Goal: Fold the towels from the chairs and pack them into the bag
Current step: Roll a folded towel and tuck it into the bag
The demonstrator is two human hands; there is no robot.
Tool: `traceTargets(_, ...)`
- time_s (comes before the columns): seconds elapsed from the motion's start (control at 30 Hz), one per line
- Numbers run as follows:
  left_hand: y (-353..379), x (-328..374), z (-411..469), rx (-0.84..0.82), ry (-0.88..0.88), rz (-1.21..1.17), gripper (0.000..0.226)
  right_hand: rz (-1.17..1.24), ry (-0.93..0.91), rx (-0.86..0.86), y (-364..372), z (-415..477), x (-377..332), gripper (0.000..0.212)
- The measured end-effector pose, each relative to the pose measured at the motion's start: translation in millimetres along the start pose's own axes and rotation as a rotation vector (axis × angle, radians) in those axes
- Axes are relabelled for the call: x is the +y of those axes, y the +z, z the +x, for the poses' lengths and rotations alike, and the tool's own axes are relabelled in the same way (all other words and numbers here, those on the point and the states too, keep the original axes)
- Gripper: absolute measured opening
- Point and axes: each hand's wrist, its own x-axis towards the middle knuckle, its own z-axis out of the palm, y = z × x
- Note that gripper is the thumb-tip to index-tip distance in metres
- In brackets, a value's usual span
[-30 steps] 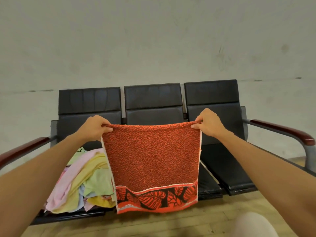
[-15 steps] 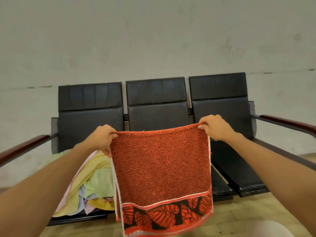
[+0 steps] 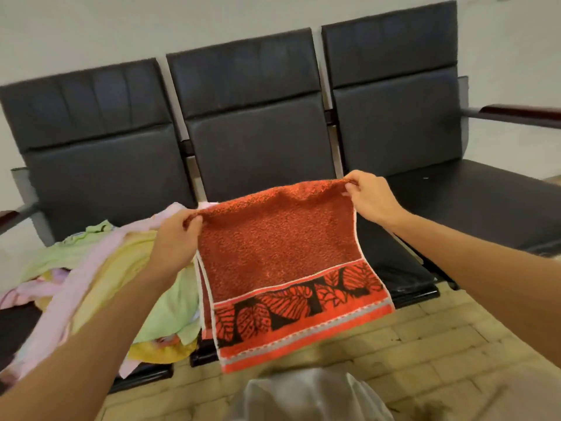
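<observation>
Holding the towel [image 3: 279, 244] doubled in the air before the chairs [image 3: 252, 123], fingers of our left hand [image 3: 174, 235] and right hand [image 3: 368, 197] clamped on its top corners, we risk the layers sliding askew if either pinch slackens.

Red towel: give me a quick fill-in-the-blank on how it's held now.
The left hand and right hand each pinch a top ____ of the red towel.
Its leaf-patterned border hangs at the ____.
The pastel towels lie piled on the ____ chair.
Missing: corner; bottom; left.
</observation>
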Motion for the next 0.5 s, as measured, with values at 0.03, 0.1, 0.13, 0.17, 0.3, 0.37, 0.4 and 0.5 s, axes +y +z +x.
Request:
traceTargets(0.03,9,-10,-13,-0.054,0.028,0.092,0.018,-0.026,0.021,-0.050,9,-10,12,0.021)
traceTargets(0.1,25,-27,-42,-0.192,0.059,0.164,0.019,-0.051,0.083,-0.180,21,-32,30,0.022)
traceTargets(0.13,31,-34,-56,-0.260,0.055,0.168,0.019,-0.068,0.099,-0.254,25,-43,35,0.021)
traceTargets(0.17,34,-43,-65,-0.314,0.051,0.175,0.020,-0.100,0.093,-0.326,27,-52,38,0.021)
traceTargets(0.3,38,-70,-87,-0.515,0.083,0.316,0.019,-0.327,-0.010,-0.545,29,-80,46,0.022)
traceTargets(0.37,39,-85,-95,-0.633,0.136,0.411,0.018,-0.375,-0.037,-0.628,33,-87,50,0.027)
traceTargets(0.4,40,-93,-98,-0.654,0.180,0.453,0.023,-0.401,-0.058,-0.652,36,-89,51,0.030)
traceTargets(0.5,46,-110,-94,-0.611,0.247,0.445,0.036,-0.445,-0.101,-0.657,47,-82,59,0.033)
